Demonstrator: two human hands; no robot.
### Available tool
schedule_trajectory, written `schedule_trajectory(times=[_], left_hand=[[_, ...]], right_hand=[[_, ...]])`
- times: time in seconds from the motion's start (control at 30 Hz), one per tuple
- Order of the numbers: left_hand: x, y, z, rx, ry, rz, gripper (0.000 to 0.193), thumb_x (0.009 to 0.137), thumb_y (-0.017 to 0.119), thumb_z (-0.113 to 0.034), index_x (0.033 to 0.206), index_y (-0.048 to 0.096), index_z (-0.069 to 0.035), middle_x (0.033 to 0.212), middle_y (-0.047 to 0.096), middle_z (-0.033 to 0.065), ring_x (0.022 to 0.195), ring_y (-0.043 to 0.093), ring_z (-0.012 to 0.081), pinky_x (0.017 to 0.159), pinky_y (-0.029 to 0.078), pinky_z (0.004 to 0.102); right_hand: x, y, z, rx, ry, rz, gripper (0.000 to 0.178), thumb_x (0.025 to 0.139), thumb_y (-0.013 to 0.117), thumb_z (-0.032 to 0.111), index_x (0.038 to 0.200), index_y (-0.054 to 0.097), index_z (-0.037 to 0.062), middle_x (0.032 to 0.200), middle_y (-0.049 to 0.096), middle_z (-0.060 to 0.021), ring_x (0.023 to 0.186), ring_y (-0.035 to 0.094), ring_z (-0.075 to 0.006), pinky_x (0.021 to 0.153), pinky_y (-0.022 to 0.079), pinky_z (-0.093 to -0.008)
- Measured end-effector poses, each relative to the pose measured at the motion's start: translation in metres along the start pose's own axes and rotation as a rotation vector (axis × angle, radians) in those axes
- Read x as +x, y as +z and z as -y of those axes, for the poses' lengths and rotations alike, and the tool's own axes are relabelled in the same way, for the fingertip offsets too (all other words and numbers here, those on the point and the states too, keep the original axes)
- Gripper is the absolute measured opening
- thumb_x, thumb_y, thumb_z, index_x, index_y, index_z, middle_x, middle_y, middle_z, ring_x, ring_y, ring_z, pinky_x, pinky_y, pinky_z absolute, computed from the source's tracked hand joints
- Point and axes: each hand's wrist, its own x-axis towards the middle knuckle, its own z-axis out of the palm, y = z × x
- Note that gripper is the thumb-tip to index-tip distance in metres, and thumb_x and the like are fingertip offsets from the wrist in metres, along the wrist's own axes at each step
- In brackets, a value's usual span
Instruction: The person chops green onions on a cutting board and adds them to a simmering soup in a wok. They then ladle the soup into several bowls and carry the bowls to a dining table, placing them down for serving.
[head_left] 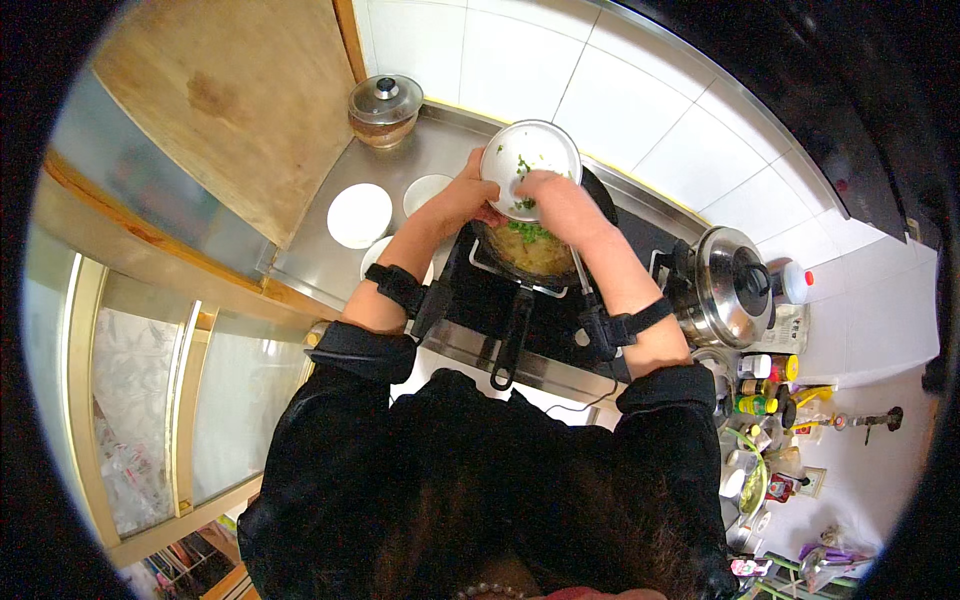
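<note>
My left hand (474,192) grips the rim of a white bowl (548,142), which is tilted over a frying pan (518,318) on the stove. Inside the bowl, my right hand (556,204) has its fingers curled against chopped green onion (524,166), some of it stuck to the bowl's wall. More green pieces lie on the yellowish food (535,258) in the pan. A thin metal utensil handle (581,271) leans out of the pan beside my right forearm. The bowl and my hands hide the pan's far part.
White dishes (360,216) stand on the steel counter at left, with a glass-lidded pot (386,108) behind. A large lidded steel pot (722,290) is right of the pan, near several bottles and jars (757,404). The pan's black handle points toward me.
</note>
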Motion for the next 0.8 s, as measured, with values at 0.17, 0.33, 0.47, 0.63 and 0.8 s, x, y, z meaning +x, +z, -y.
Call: schedule_trajectory(times=[0.17, 0.33, 0.47, 0.63, 0.8], left_hand=[[0.008, 0.015, 0.003, -0.005, 0.125, 0.014, 0.081, 0.074, 0.045, 0.002, 0.146, 0.011, -0.015, 0.107, 0.053, 0.0191, 0.067, 0.061, 0.0244, 0.05, 0.053, 0.033], [0.009, 0.019, -0.007, -0.015, 0.095, -0.036, 0.08, 0.072, 0.044, 0.003, 0.144, 0.015, -0.015, 0.104, 0.053, 0.0185, 0.064, 0.06, 0.0231, 0.047, 0.049, 0.0322], [0.008, 0.018, -0.005, 0.009, 0.099, 0.032, 0.08, 0.072, 0.044, 0.003, 0.145, 0.015, -0.015, 0.106, 0.053, 0.0182, 0.067, 0.06, 0.0227, 0.047, 0.049, 0.0316], [0.018, 0.013, 0.003, 0.158, 0.215, -0.053, 0.078, 0.073, 0.043, 0.003, 0.144, 0.016, -0.015, 0.114, 0.05, 0.0186, 0.075, 0.061, 0.0253, 0.051, 0.053, 0.0316], [0.019, 0.007, 0.008, 0.186, 0.213, -0.091, 0.072, 0.079, 0.043, 0.0, 0.145, 0.017, -0.014, 0.124, 0.046, 0.0196, 0.08, 0.061, 0.0247, 0.052, 0.055, 0.0312]], right_hand=[[0.002, -0.001, -0.004, -0.079, 0.161, -0.406, 0.041, 0.07, 0.055, -0.011, 0.108, 0.058, 0.0002, 0.106, 0.057, -0.0186, 0.101, 0.058, -0.0354, 0.089, 0.049, -0.0411], [0.002, 0.011, -0.004, 0.159, 0.137, -0.103, 0.042, 0.066, 0.058, -0.012, 0.107, 0.059, -0.0002, 0.112, 0.056, -0.02, 0.102, 0.057, -0.037, 0.091, 0.047, -0.0419], [0.014, -0.004, 0.003, 0.101, 0.012, -0.46, 0.041, 0.067, 0.06, -0.011, 0.105, 0.063, 0.002, 0.106, 0.059, -0.0148, 0.103, 0.057, -0.0329, 0.09, 0.049, -0.0384], [0.006, 0.015, -0.003, 0.008, 0.008, -0.015, 0.029, 0.072, 0.056, -0.007, 0.099, 0.063, 0.0019, 0.105, 0.06, -0.0132, 0.104, 0.057, -0.0318, 0.089, 0.049, -0.0386], [0.007, 0.021, -0.003, -0.114, 0.208, -0.366, 0.033, 0.071, 0.061, -0.005, 0.103, 0.06, 0.0027, 0.103, 0.06, -0.0156, 0.1, 0.058, -0.0338, 0.087, 0.05, -0.0397]])
